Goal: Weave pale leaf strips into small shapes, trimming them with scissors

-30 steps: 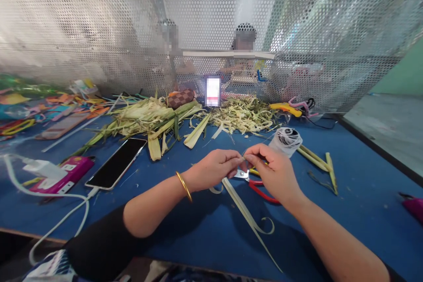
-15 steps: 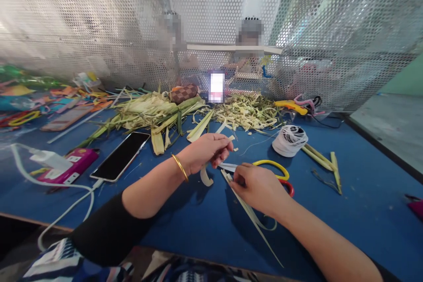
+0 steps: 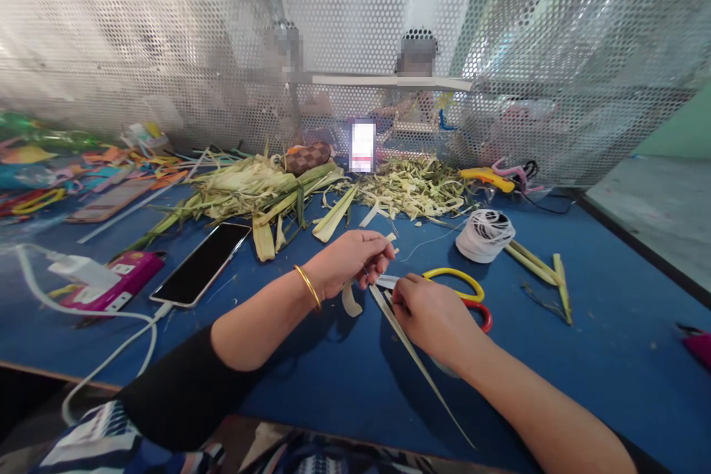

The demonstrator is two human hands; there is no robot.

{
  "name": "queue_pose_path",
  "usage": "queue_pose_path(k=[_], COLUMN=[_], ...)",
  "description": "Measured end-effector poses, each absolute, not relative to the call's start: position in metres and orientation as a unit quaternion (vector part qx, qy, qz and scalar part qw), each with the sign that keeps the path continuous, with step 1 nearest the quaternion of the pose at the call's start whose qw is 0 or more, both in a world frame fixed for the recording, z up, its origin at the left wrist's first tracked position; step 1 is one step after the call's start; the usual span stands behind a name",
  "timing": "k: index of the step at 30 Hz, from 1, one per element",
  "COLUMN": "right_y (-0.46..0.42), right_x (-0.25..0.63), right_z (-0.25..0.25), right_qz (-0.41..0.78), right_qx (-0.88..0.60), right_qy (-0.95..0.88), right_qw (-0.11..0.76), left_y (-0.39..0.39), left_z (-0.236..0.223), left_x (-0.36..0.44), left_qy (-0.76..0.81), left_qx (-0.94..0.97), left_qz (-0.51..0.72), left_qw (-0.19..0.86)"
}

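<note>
My left hand (image 3: 358, 261) is closed in a pinch on a pale corn husk strip (image 3: 391, 238), whose tip pokes out past the thumb. Below those fingers a curled piece of husk (image 3: 351, 301) hangs down. My right hand (image 3: 430, 315) is also closed, its thumb and fingertips pinching a narrow husk strip (image 3: 387, 296); most of that strip is behind the hand. Between the hands a long thin husk strip (image 3: 414, 355) slants toward the table's front edge. Scissors (image 3: 455, 280) with yellow and red handles lie just behind my right hand, blades partly covered.
A ball of white string (image 3: 485, 237) stands at right, near folded husk stalks (image 3: 561, 287). Husk heaps (image 3: 238, 185) and shreds (image 3: 416, 189) line the perforated metal screen (image 3: 355, 7). A black-screened phone (image 3: 203, 264), its white cable (image 3: 111, 370) and a purple box (image 3: 133, 274) lie left.
The long strip's upper end has moved left toward my left fingers. The curled strip by my right wrist is now mostly hidden. Both hands stay closed and almost in place.
</note>
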State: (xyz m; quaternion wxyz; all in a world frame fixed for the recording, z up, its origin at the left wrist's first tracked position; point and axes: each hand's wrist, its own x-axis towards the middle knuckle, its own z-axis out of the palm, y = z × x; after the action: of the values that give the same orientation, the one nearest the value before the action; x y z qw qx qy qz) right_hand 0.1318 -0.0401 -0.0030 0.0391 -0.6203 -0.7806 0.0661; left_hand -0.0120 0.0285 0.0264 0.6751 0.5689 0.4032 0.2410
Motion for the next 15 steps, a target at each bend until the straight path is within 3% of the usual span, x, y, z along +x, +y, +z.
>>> queue_pose_path(k=[15], right_y=[-0.0397], right_x=[0.1317], right_z=[-0.0001], right_qz=[0.081], right_qx=[-0.619], right_qy=[-0.781], right_qw=[0.031], left_y=[0.0284], left_z=[0.0248], left_x=[-0.0114], left_qy=[0.413], left_qx=[0.559], left_qz=[0.237], left_qw=[0.679])
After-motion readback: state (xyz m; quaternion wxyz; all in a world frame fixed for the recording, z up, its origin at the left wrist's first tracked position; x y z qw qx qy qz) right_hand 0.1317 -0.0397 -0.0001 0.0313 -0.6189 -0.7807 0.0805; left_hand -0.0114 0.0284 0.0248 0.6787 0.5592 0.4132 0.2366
